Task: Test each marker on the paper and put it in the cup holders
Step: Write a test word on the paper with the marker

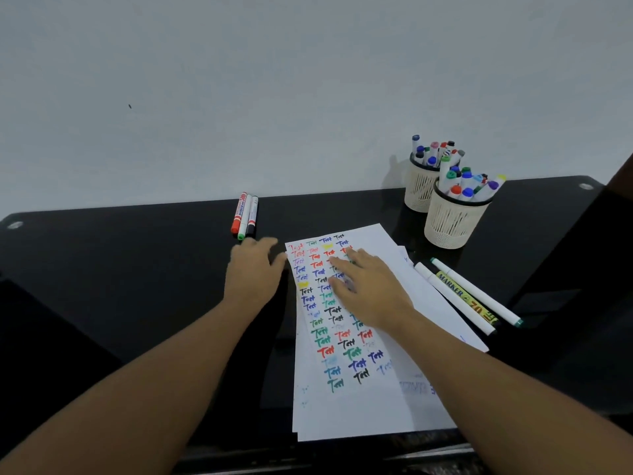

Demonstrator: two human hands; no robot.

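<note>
White paper [346, 413] covered in coloured "Test" marks lies on the black table [120, 269]. My right hand [368, 289] rests flat on the paper with straight fingers. My left hand [251, 269] is beside the paper's left edge, fingers relaxed, just below three markers [245, 216] with red, green and black caps. Three more markers [469, 296] lie right of the paper. Two cream mesh cup holders, a rear one [418, 193] and a front one [452, 224], stand at the back right, each with several markers inside.
A plain pale wall runs behind the table. Further sheets [442, 303] stick out from under the top paper on the right. Metal fittings sit at the table's back corners [15, 225]. A dark object is at the far right edge.
</note>
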